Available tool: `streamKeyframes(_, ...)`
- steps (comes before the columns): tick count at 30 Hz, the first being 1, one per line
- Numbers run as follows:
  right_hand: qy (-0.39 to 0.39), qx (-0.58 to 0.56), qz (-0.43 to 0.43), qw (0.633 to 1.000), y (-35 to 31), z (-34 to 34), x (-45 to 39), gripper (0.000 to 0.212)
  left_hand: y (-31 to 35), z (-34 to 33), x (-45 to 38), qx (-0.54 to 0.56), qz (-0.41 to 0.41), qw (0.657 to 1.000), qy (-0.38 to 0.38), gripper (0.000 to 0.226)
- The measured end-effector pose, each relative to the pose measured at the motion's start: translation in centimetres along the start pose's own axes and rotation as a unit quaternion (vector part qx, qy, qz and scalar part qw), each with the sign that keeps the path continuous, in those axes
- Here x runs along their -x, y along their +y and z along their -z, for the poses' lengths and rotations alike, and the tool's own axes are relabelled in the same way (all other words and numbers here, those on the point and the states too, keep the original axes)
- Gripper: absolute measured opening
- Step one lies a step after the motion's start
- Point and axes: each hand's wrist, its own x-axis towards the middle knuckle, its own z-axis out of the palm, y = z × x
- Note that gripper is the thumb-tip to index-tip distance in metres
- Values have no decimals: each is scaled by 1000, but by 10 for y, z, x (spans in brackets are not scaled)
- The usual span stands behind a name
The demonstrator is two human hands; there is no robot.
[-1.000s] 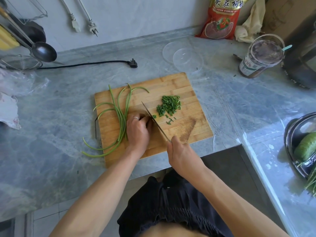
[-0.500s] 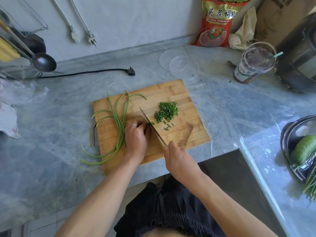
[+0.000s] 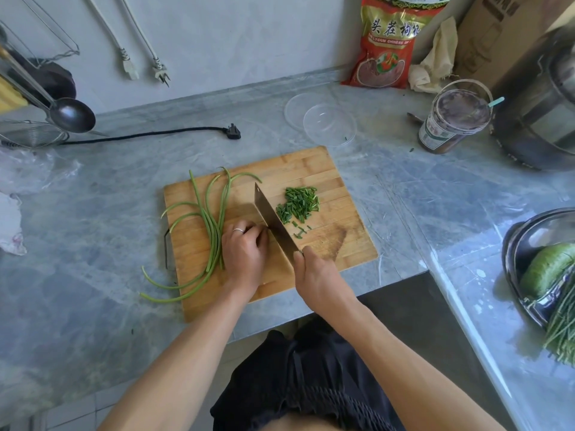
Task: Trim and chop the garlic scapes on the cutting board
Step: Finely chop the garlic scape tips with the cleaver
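Lying left of left hand (image 3: 245,253) fingers (image 3: 259,236) (curled), garlic scapes (image 3: 213,231)

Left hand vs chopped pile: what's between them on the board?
In the head view, the cleaver blade stands between the left hand and the chopped pile, held by the right hand. A few stray cut bits lie beyond the blade.

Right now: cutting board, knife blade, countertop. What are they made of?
Cutting board: probably bamboo or wood, matte; glued tan strips show. Knife blade: looks like steel, dull grey sheen. Countertop: grey veined stone or stone-look, semi-gloss with glare.
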Motion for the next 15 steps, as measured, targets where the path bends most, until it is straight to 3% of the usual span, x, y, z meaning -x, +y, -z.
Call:
streamKeyframes(4, -47, 32, -2, 998, -16, 1, -11, 30, 2, 1, 0, 0, 3, 1000, -4, 14)
streamKeyframes(7, -18, -5, 2, 1000, -19, 4, -18, 29, 1, 2, 0, 2, -3, 1000, -2, 12)
streamKeyframes(15, -26, -46, -17, 998, -38, 7, -48, 41, -2, 2, 6, -17, -29, 999, -3, 10)
